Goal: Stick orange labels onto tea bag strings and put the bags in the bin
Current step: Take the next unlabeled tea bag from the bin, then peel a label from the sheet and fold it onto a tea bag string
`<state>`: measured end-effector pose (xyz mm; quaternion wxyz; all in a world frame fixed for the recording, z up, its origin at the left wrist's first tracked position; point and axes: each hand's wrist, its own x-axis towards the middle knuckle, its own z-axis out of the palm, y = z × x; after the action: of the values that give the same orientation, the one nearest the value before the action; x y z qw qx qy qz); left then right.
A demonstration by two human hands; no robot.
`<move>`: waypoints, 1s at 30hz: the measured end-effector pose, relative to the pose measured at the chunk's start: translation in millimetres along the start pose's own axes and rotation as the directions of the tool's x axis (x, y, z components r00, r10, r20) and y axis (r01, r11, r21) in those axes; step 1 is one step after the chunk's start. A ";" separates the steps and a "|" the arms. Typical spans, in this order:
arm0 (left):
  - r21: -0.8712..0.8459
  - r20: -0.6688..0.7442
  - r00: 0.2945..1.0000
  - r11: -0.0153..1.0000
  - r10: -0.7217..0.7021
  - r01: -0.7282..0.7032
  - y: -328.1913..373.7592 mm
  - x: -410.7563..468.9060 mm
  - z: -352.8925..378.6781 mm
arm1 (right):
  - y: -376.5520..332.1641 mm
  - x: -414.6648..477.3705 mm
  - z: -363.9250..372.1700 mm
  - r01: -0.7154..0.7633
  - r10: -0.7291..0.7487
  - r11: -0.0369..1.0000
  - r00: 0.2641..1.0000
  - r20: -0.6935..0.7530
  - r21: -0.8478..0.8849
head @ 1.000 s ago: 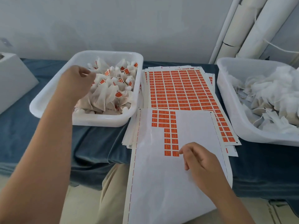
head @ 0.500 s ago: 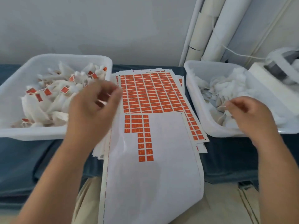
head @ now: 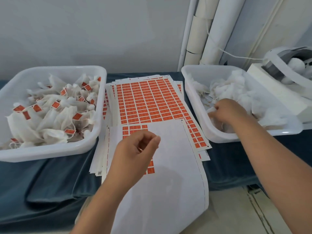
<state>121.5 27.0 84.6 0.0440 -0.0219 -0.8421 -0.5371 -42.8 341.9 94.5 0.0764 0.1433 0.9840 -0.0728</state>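
The left white bin holds several tea bags with orange labels on their strings. The right white bin holds a pile of unlabelled white tea bags. Between the bins lies a stack of orange label sheets. On top of it, nearer me, is a mostly peeled sheet with a few orange labels left. My left hand hovers over this sheet with loosely curled fingers and holds nothing. My right hand is inside the right bin, its fingers curled round a white tea bag.
The bins and sheets sit on a dark blue cloth over the table. A white machine stands just right of the right bin. White pipes run up the wall behind. The peeled sheet hangs over the table's front edge.
My left hand came away from the left bin to above the peeled sheet. My right hand left the sheet, reached into the right bin and closed on a tea bag. My view swung right.
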 end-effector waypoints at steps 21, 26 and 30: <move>-0.187 0.292 0.945 0.978 0.146 -0.093 24.6 0.9 15.9 | -54.4 -190.2 -1.8 0.455 -0.452 0.565 0.869 -0.204 0.688; -0.222 0.228 0.968 0.974 0.106 -0.055 5.2 -11.8 12.5 | -56.9 -193.0 25.0 0.042 -0.502 0.194 0.863 0.062 0.980; -0.190 0.202 0.979 0.981 0.004 0.035 -14.8 -17.7 13.0 | -57.5 -196.3 43.0 -0.009 -0.432 0.190 0.897 0.092 0.982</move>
<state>137.1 32.7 64.0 -0.0481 -0.0739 -0.7863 -0.6116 131.9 227.0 93.0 0.1332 0.0034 0.6999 -0.7017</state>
